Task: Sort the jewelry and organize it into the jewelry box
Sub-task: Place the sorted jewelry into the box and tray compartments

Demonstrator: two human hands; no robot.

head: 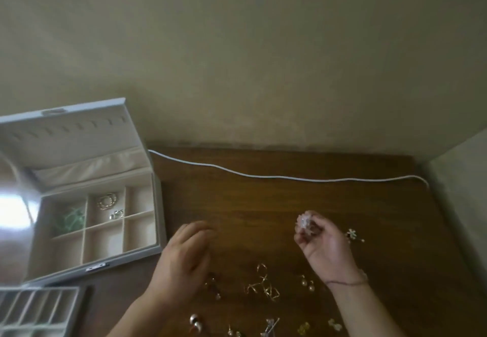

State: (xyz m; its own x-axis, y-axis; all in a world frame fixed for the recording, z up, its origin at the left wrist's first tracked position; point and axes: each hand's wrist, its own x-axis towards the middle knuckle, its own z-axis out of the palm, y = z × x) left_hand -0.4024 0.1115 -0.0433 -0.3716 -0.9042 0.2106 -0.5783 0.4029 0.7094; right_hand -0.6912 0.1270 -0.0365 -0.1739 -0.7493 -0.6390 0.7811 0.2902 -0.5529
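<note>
The jewelry box (pixel 87 213) stands open at the table's (pixel 290 205) left, gold hoops (pixel 107 200) in one compartment, while the right hand (pixel 320 244) pinches a pale flower-shaped piece (pixel 303 222) and the left hand (pixel 184 257) hovers relaxed, holding nothing.

Two bare forearms come up from the bottom edge, either side of the gold earrings (pixel 263 284) scattered on the counter (pixel 316 205) — no sleeves show on either one. The left hand (pixel 184 263), on the jewelry-box side of those earrings, wears nothing that can be made out; its fingers are blurred. The right hand (pixel 320 244), on the far side of the earrings from the box, has a thin dark cord bracelet (pixel 347 282) around the wrist — a small pale piece sits on the cord at the wrist's outer edge.
</note>
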